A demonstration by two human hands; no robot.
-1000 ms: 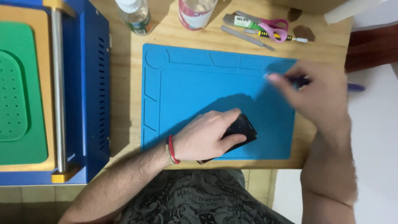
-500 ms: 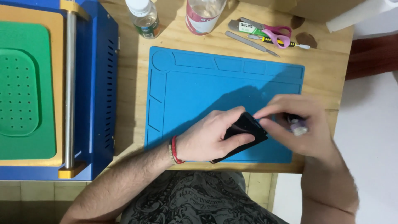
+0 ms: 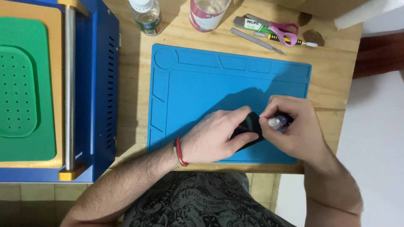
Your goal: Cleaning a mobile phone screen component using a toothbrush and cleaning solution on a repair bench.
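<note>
On a blue silicone work mat (image 3: 202,84), a small, flat, black, likely light and slippery device (image 3: 248,126) is pinned at its edges by the left hand (image 3: 212,138), while the right hand (image 3: 294,130) is pinched on a small clear-tipped tool (image 3: 277,122).

both hands (image 3: 219,136) grip a black device (image 3: 249,128) on blue mat (image 3: 198,88).

Blue machine with green pad (image 3: 25,90) on the left; two bottles (image 3: 145,16), pink-handled scissors (image 3: 283,31), a scalpel (image 3: 256,40) up top.
</note>
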